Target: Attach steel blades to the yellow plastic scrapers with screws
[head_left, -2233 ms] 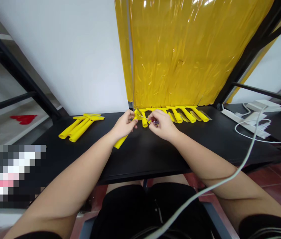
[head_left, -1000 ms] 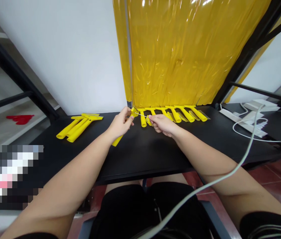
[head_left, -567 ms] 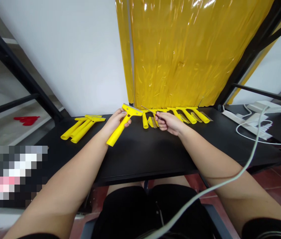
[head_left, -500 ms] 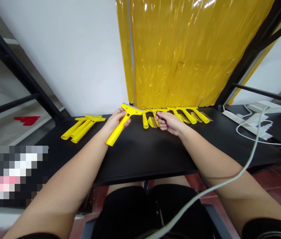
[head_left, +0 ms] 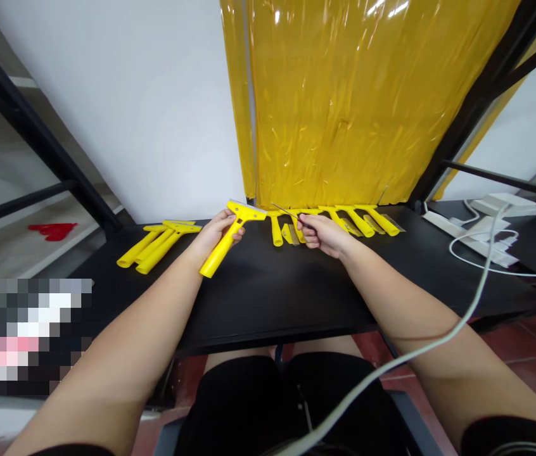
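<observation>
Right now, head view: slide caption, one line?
Left hand holds a yellow T-shaped scraper, right hand a thin metal-shafted tool, above the black tabletop.

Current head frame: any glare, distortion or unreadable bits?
Head view: streaky glare on the yellow sheet, brightest near the top; head view: black posts splay outward, likely wide-angle distortion; head view: pixelated patch hides the lower left; head view: the left hand's scraper reads clearly, but the right hand covers most of its tool's handle.
</observation>
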### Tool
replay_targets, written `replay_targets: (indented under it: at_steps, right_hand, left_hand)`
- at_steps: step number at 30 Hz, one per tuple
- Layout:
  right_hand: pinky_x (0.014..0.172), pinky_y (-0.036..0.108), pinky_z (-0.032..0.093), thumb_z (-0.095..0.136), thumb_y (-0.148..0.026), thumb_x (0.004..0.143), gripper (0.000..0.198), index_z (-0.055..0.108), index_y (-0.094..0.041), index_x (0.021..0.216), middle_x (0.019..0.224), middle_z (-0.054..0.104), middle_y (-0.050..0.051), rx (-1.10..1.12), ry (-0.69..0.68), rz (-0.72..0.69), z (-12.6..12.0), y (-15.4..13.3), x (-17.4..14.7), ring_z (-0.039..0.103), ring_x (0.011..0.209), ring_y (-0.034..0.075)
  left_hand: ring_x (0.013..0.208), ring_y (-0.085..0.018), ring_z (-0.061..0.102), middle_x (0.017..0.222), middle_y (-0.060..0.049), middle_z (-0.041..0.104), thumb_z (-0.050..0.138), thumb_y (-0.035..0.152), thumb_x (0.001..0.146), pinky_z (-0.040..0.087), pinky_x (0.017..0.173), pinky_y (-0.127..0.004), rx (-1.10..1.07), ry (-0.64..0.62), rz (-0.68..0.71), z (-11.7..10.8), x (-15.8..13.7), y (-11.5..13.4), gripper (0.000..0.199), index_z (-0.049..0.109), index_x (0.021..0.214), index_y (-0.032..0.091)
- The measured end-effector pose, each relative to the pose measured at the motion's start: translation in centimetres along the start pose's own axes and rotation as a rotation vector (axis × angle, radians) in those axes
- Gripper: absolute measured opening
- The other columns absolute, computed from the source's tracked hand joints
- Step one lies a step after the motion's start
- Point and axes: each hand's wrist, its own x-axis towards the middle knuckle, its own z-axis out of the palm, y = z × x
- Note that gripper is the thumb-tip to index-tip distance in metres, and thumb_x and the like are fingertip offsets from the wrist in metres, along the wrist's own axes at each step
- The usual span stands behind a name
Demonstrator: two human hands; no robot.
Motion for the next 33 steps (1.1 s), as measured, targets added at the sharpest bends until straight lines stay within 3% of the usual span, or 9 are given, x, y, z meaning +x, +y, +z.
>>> replay_targets:
  at_steps: [5,11,13,15,18,20,24,29,33]
  right_hand:
    - [0.043,0.021,0.015,0.066,-0.043,0.096,0.031,0.056,-0.018,0.079,0.055,0.027,-0.011,-0.025,-0.003,0.01,0.0,0.0,0.0,0.018,0.044,0.005]
    - [0.044,0.019,0.017,0.063,-0.04,0.096,0.021,0.056,-0.021,0.094,0.055,0.036,-0.01,-0.049,0.015,-0.051,0.0,0.1,-0.1,0.024,0.043,0.006]
    - [0.044,0.019,0.019,0.064,-0.041,0.095,0.021,0.053,-0.023,0.096,0.056,0.042,-0.009,-0.072,0.025,-0.076,0.0,0.2,-0.1,0.027,0.043,0.006]
    - [0.043,0.02,0.021,0.065,-0.041,0.093,0.022,0.05,-0.024,0.095,0.057,0.046,-0.008,-0.105,0.028,-0.075,0.1,0.3,0.0,0.03,0.042,0.007]
    - [0.043,0.021,0.022,0.067,-0.04,0.091,0.026,0.047,-0.024,0.093,0.057,0.049,-0.008,-0.157,0.026,-0.068,0.2,0.4,0.0,0.034,0.042,0.008]
    - [0.043,0.021,0.023,0.068,-0.04,0.09,0.027,0.046,-0.024,0.091,0.058,0.049,-0.008,-0.19,0.023,-0.079,0.2,0.6,0.1,0.034,0.043,0.007]
    - [0.043,0.021,0.023,0.065,-0.04,0.092,0.024,0.046,-0.024,0.09,0.057,0.046,-0.009,-0.28,0.019,-0.117,0.1,1.1,0.2,0.034,0.043,0.007]
    - [0.043,0.021,0.025,0.065,-0.042,0.092,0.025,0.048,-0.024,0.091,0.058,0.047,-0.008,-0.372,0.0,-0.159,-0.2,1.5,0.4,0.036,0.044,0.008]
    - [0.042,0.021,0.027,0.062,-0.042,0.093,0.024,0.046,-0.024,0.092,0.057,0.05,-0.008,-0.375,0.028,-0.176,-0.3,1.2,0.5,0.038,0.043,0.009]
  left_hand:
    - [0.063,-0.011,0.066,0.087,-0.002,0.066,0.071,0.015,0.082,0.047,0.048,-0.016,0.043,0.058,-0.04,-0.6,0.5,0.1,0.026,0.05,0.096,0.021]
    - [0.073,-0.018,0.072,0.088,-0.006,0.067,0.062,0.007,0.077,0.06,0.065,-0.029,0.283,0.275,-0.126,-1.7,0.6,0.6,0.027,0.051,0.098,0.02]
    - [0.077,-0.018,0.071,0.097,-0.007,0.068,0.061,0.004,0.075,0.062,0.075,-0.035,0.518,0.326,-0.059,-2.4,0.5,0.8,0.035,0.055,0.105,0.02]
    - [0.088,-0.02,0.07,0.112,-0.009,0.065,0.062,0.004,0.072,0.06,0.09,-0.041,0.887,0.349,0.11,-3.3,0.4,1.2,0.042,0.061,0.111,0.02]
    - [0.116,-0.026,0.062,0.129,-0.011,0.057,0.062,0.005,0.073,0.049,0.112,-0.044,1.427,0.388,0.357,-4.8,0.1,2.0,0.047,0.069,0.117,0.021]
    - [0.121,-0.028,0.06,0.13,-0.012,0.054,0.062,0.007,0.077,0.046,0.115,-0.043,1.594,0.456,0.369,-5.7,-0.2,2.5,0.05,0.069,0.123,0.021]
    - [0.114,-0.031,0.063,0.129,-0.014,0.054,0.063,0.015,0.083,0.05,0.108,-0.046,1.722,0.556,0.235,-6.6,-0.5,3.2,0.048,0.068,0.13,0.021]
    - [0.11,-0.029,0.066,0.12,-0.013,0.063,0.066,0.016,0.082,0.051,0.106,-0.042,1.756,0.467,0.22,-6.6,-0.2,3.2,0.046,0.069,0.128,0.02]
    - [0.111,-0.033,0.066,0.117,-0.015,0.067,0.067,0.013,0.078,0.051,0.104,-0.046,1.758,0.516,0.165,-7.6,0.0,3.1,0.046,0.07,0.123,0.02]
